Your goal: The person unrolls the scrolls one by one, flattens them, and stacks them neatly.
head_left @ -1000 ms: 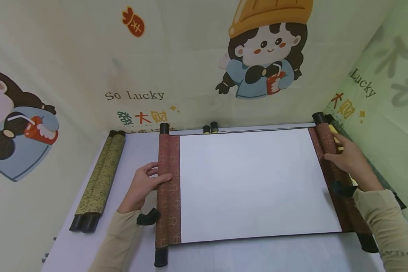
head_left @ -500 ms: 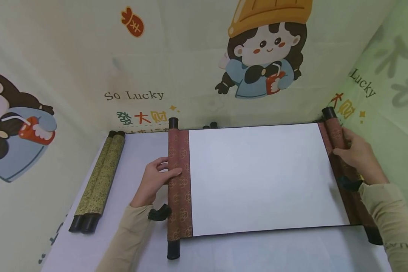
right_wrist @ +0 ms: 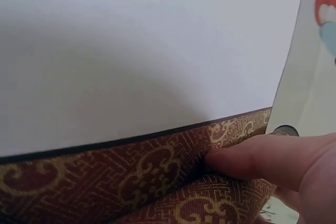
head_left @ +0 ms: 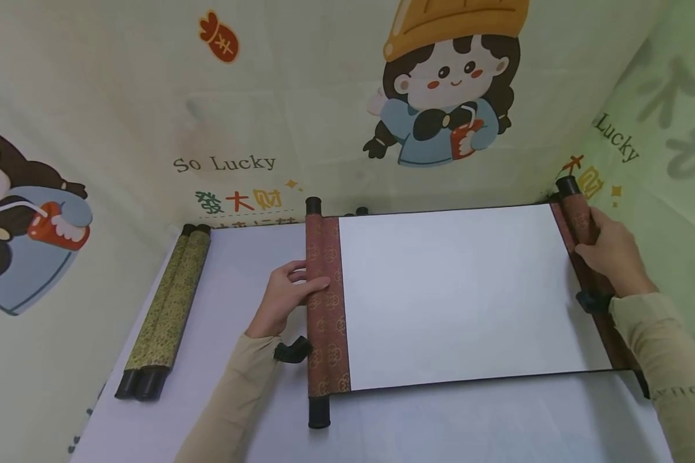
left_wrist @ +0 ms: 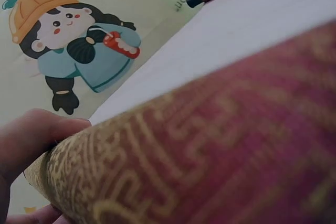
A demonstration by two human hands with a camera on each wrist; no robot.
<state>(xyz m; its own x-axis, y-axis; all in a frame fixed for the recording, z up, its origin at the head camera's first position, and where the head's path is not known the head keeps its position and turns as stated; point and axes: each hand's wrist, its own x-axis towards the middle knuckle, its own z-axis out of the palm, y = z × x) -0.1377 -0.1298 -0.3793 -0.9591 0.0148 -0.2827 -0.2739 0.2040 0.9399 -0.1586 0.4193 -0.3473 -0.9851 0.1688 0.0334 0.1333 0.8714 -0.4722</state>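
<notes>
A blank white hanging scroll (head_left: 463, 296) with dark red patterned ends and black roller knobs is spread out between both hands. My left hand (head_left: 280, 299) grips its left roller (head_left: 318, 334), thumb on the near face and fingers behind. At the other end, my right hand (head_left: 616, 254) holds the right roller (head_left: 576, 212), which slants outward at the bottom. In the left wrist view the red and gold brocade (left_wrist: 210, 140) fills the foreground. The right wrist view shows the thumb (right_wrist: 247, 158) pressing on the brocade (right_wrist: 152, 174) beside the white sheet.
A rolled scroll in yellow-green patterned cloth (head_left: 168, 308) with black knobs lies at the left of the white table (head_left: 237, 411). Black knob ends (head_left: 361, 211) show behind the open scroll. A printed cloth backdrop (head_left: 301, 116) rises behind the table and along its sides.
Both hands have shifted the red scroll rightward and a little toward the back. It now covers more of the things behind it at the right. The yellow-green scroll stays in place.
</notes>
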